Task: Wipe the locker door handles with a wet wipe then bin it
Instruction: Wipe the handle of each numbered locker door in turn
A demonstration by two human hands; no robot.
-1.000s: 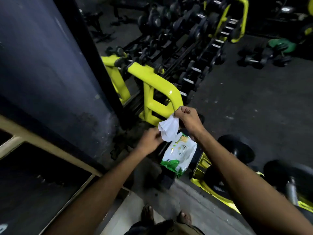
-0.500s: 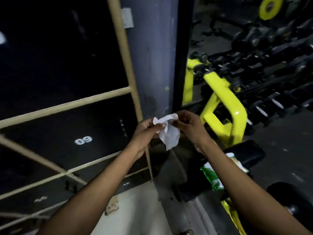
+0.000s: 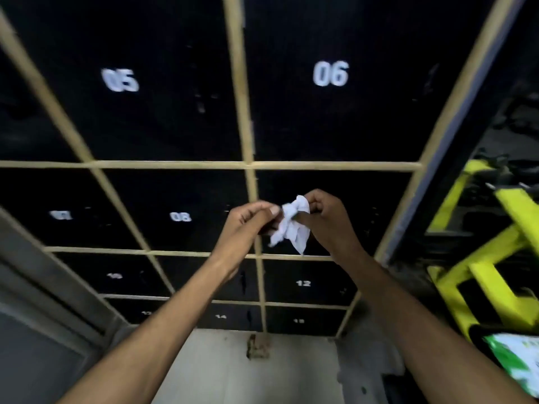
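Black numbered lockers fill the frame. Left hand and right hand both pinch the crumpled wet wipe at centre, before a middle-row door. A yellow rack crowds the right edge. Half a second ago a grey pillar stood behind the wipe.

Lockers wall the front; yellow rack crowds the right.

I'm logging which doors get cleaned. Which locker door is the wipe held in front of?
The black door right of door 08 and directly below door 06. The left hand and right hand pinch the wet wipe before it; no number shows.
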